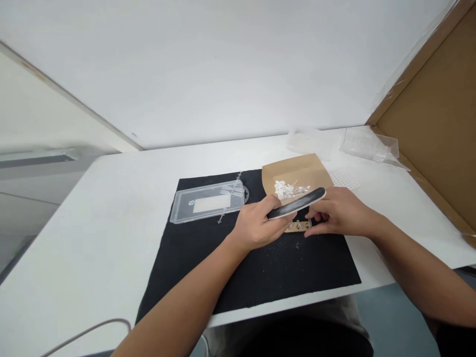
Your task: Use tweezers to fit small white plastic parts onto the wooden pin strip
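Observation:
My left hand [257, 224] is closed around a black curved nail file [299, 203] with a pale edge, which points up to the right over the mat. My right hand [340, 213] has its thumb and fingers closed about the right end of a small tan strip [297, 227]. Small clear and silvery pieces stand on this strip, and its left part is hidden by my left hand. Just behind the file, a pile of small white pieces [285, 189] lies on a brown paper sheet [297, 168].
Under my hands is a black mat [238, 277], with pale dust scattered on it. A clear plastic case [208, 202] lies left, crossed by a thin notched strip [223, 215]. Clear plastic packaging [368, 144] lies back right, beside a cardboard panel [431, 124]. A cable [100, 325] runs front left.

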Motion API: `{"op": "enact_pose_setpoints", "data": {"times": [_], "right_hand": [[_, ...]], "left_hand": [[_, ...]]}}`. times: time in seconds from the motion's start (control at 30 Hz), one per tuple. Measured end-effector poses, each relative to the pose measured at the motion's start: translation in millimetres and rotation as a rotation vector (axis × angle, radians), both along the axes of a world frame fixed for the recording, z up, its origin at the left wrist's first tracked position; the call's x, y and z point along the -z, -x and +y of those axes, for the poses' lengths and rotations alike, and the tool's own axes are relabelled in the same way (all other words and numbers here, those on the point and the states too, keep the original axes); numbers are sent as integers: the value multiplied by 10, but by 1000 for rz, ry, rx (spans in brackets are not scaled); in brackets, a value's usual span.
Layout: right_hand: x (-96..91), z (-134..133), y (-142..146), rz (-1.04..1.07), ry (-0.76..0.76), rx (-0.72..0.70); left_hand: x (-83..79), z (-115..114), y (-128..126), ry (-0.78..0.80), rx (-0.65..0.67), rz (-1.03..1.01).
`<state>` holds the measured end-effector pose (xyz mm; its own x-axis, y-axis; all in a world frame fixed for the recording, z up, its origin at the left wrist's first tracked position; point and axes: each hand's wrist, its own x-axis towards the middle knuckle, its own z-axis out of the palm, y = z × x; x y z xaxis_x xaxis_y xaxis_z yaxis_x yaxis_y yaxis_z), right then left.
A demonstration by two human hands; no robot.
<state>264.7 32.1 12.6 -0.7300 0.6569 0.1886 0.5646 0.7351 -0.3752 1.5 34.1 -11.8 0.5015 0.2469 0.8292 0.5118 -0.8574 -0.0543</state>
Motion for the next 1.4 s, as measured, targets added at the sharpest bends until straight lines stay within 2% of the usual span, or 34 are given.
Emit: {"op": "enact_pose_setpoints", "data": {"times": [0.27,0.8,1.4], "right_hand": [[16,14,18,-74,54,29],[21,-3,38,-85,130,58],[-12,-21,12,-23,121,-14]], "left_hand": [[2,-10,8,34,11,23],[6,0,15,31,23,53],[22,-1,24,56,31,60]]}}
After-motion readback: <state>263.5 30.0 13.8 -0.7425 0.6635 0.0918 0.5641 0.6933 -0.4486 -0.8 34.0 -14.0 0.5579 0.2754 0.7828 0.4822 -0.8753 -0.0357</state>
